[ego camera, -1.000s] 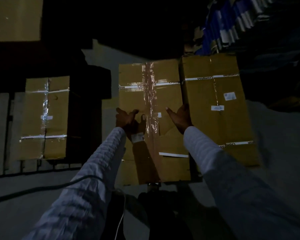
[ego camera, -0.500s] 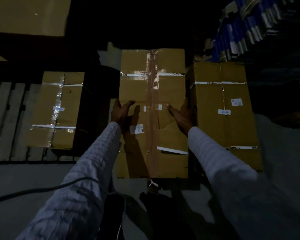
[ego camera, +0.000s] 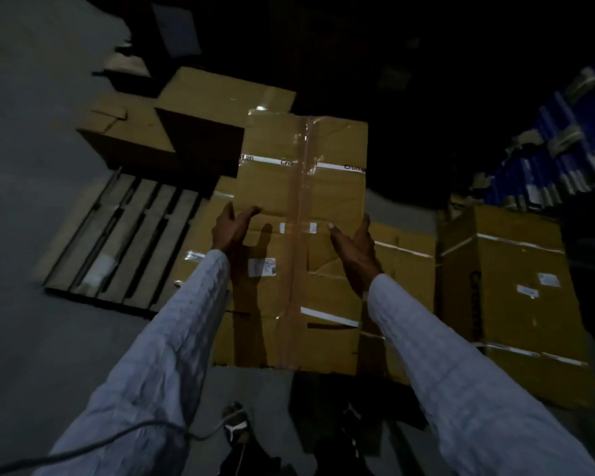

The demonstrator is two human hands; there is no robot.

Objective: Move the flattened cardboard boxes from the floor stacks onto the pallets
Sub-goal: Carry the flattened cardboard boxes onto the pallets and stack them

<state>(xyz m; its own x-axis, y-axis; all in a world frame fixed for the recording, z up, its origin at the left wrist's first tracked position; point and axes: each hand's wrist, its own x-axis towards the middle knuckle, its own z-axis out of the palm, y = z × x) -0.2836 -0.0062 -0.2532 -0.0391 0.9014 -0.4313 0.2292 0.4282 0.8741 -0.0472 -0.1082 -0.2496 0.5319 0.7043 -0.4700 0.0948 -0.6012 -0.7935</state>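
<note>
- The flattened box (ego camera: 303, 242) is in the middle of the view, held in the air in front of the person, above other cardboard on the floor.
- Its long axis runs away from the person, from the near short edge low in the view to the far short edge high in the view; a strip of clear tape (ego camera: 301, 235) runs along this axis.
- The left hand (ego camera: 232, 230) grips the left long edge about halfway along it, thumb on the top face, fingers under and hidden.
- The right hand (ego camera: 352, 247) grips the right long edge in the same way, thumb on top.
- Both sleeves (ego camera: 172, 341) are light and reach from the bottom corners.
- Under the held box and to its right lies a flat carton (ego camera: 406, 269) on the floor; further right stands a thicker box stack (ego camera: 516, 304), just beside it.
- To the left is a wooden pallet (ego camera: 128, 242) with bare slats; more cardboard (ego camera: 200, 108) lies on its far part.
- Left of the pallet the grey floor (ego camera: 31, 166) is open.
- At the far right, blue packs (ego camera: 564, 149) close that side.
- The far side is dark; I cannot tell what stands there.
- Near the bottom, a sandal (ego camera: 236, 427) and a thin cable (ego camera: 117, 438) show.
</note>
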